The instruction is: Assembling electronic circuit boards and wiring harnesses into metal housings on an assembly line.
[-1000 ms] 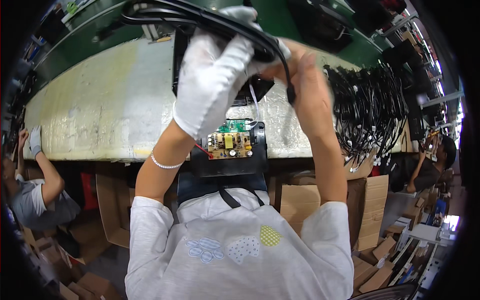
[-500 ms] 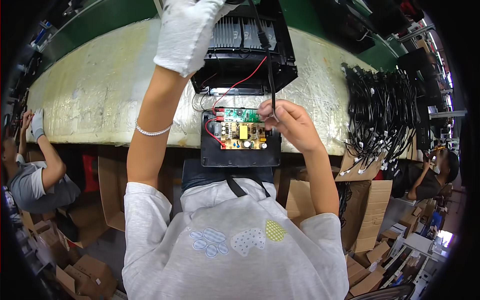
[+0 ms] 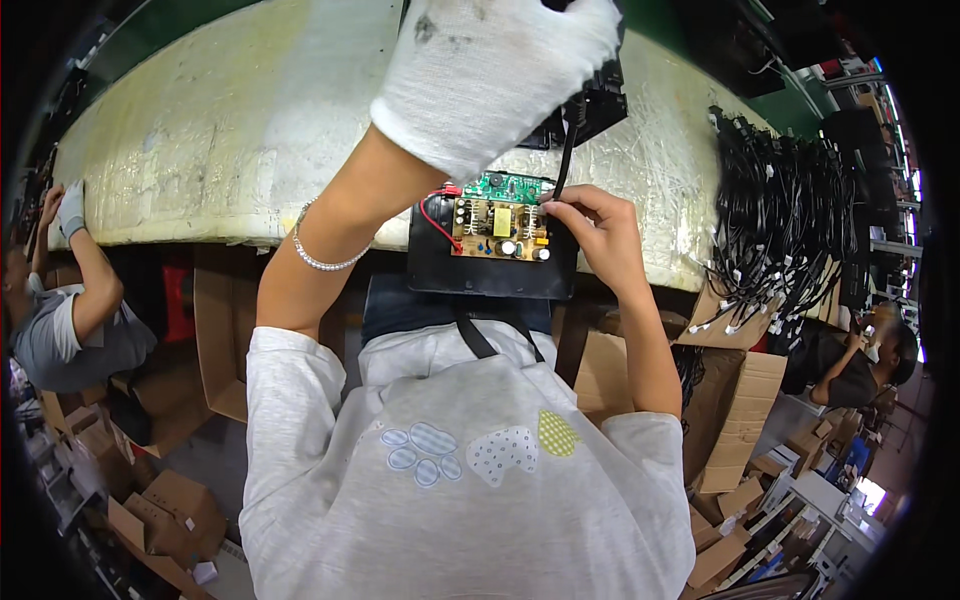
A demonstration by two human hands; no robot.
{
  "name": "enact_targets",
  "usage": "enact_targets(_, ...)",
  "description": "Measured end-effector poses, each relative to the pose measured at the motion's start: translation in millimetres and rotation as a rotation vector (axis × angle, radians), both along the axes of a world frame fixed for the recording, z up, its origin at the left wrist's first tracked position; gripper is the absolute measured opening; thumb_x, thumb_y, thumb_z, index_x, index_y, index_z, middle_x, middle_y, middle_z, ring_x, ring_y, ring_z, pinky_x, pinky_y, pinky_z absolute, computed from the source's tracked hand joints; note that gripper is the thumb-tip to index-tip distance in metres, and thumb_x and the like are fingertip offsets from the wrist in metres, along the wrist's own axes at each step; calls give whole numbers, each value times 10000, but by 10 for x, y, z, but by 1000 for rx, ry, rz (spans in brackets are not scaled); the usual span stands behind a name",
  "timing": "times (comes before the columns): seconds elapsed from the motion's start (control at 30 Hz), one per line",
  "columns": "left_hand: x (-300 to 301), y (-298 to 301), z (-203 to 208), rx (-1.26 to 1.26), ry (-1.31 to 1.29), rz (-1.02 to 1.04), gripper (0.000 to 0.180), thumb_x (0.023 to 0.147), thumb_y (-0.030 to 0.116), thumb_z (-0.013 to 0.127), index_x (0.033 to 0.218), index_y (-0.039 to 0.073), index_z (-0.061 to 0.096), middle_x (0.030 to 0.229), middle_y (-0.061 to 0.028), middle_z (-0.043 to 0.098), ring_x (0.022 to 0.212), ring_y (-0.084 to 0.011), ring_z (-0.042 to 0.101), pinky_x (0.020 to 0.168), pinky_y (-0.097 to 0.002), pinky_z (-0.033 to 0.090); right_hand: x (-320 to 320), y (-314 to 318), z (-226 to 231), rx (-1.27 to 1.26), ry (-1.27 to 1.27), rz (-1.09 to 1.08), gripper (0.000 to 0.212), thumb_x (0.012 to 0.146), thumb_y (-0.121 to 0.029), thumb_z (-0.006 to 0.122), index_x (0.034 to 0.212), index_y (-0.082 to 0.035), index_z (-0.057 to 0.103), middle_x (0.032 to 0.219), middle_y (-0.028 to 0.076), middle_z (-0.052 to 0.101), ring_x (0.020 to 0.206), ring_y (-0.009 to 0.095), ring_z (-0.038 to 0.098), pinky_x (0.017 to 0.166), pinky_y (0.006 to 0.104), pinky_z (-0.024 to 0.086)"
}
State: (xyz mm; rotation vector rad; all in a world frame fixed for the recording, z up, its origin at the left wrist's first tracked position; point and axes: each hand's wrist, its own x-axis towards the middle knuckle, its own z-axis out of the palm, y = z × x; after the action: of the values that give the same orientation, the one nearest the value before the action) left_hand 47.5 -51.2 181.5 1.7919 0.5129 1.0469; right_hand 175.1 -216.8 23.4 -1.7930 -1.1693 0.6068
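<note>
My right hand (image 3: 602, 238), bare, pinches the lower end of a black cable (image 3: 566, 165) at the right edge of the circuit boards. A green board (image 3: 508, 187) and a tan board (image 3: 484, 228) with a yellow transformer lie on a flat black panel (image 3: 490, 277). Red wires (image 3: 432, 212) loop along their left side. My left hand (image 3: 490, 85), in a white glove with a dark smudge, reaches over a black housing (image 3: 604, 105) and covers most of it. Its fingers curl round something dark at the upper edge, which I cannot make out.
Many black cables with white connectors (image 3: 775, 220) hang over the bench's right side. The bench (image 3: 230, 150) has a worn, film-covered top. Cardboard boxes (image 3: 222, 340) stand below its edge. Other people (image 3: 85, 310) work at far left and far right.
My left hand has moved right and nearer, now covering the housing. The cable leans further right. My right hand stays by the boards, its fingers closer to their right edge.
</note>
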Motion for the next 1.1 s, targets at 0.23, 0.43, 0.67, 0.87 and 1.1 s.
enact_targets(0.23, 91, 243, -503, 1170, 458, 179, 195, 842, 9, 585, 1033, 36, 565, 798, -90, 589, 725, -201, 632, 598, -298, 513, 24, -4, -89, 68, 59, 10, 59, 832, -26, 685, 861, 23, 699, 791, 37, 621, 701, 92, 549, 607, 235, 407)
enact_targets(0.43, 139, 250, -489, 1026, 409, 84, 177, 809, 63, 607, 980, 36, 571, 778, -107, 581, 715, -230, 615, 615, -344, 486, -70, -2, 32, -75, -15, -89, 40, 802, -18, 704, 821, 13, 686, 820, 56, 617, 735, 115, 558, 616, 253, 416)
enact_targets(0.67, 237, 273, 21, -176, 559, -96, 376, 834, 223, 691, 1112, -15, 603, 872, -97, 655, 813, -148, 618, 757, -283, 505, 1, -40, -109, 158, -322, 82, 131, 777, -21, 717, 827, 18, 602, 821, 107, 593, 777, 273, 541, 674, 342, 436)
enact_targets(0.87, 479, 619, -707, 667, 425, 161, 546, 939, 298, 576, 1302, -83, 432, 1233, -220, 575, 1130, -310, 570, 1018, -349, 442, 495, -180, 3, 116, -437, -129, 149, 818, -41, 690, 962, -6, 670, 862, 109, 623, 684, 221, 583, 609, 288, 460)
enact_targets(1.1, 88, 103, -1129, 815, 481, -372, 107, 802, 54, 618, 900, 15, 596, 922, -98, 598, 847, -235, 614, 740, -324, 531, 997, 146, -243, -39, -940, -97, 144, 830, -60, 656, 964, -9, 659, 905, 138, 587, 744, 342, 609, 671, 417, 499)
